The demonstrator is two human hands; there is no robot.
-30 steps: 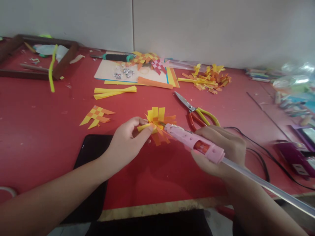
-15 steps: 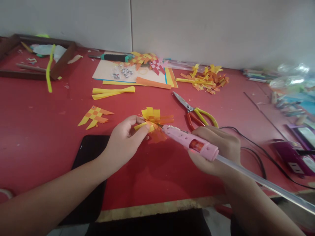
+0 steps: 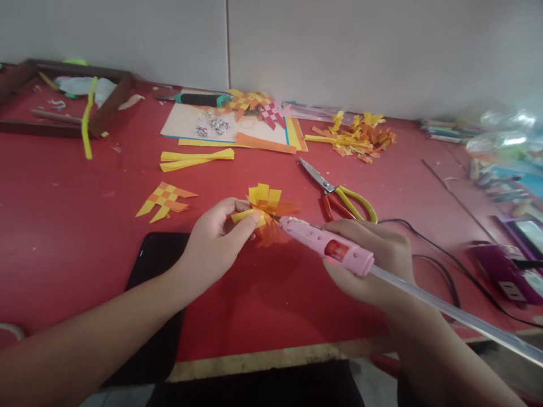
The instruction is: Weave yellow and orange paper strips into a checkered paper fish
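Between the thumb and fingers of my left hand [image 3: 223, 234] is a woven piece of yellow and orange paper strips [image 3: 266, 199], its loose ends fanning outward. My right hand [image 3: 369, 254] is wrapped round a pink hot glue gun [image 3: 309, 236], and a long clear glue stick [image 3: 441, 305] runs out of its back end. The gun's nozzle points left and meets the strips near my left thumb; I cannot tell whether glue is coming out. A finished-looking woven paper fish [image 3: 165, 199] lies flat to the left of my left hand.
Scissors [image 3: 326, 185] with red and yellow handles lie just beyond my right hand. A black phone [image 3: 148, 316] is under my left forearm. Yellow strips [image 3: 197, 159], paper scraps [image 3: 360, 138], stacked sheets [image 3: 178, 121] and a wooden frame [image 3: 106, 107] sit farther back. Cords lead to a purple power box [image 3: 504, 271].
The glue gun and my right hand have shifted very slightly left. The yellow strip ends have tilted a little to the right. Both holds stay the same.
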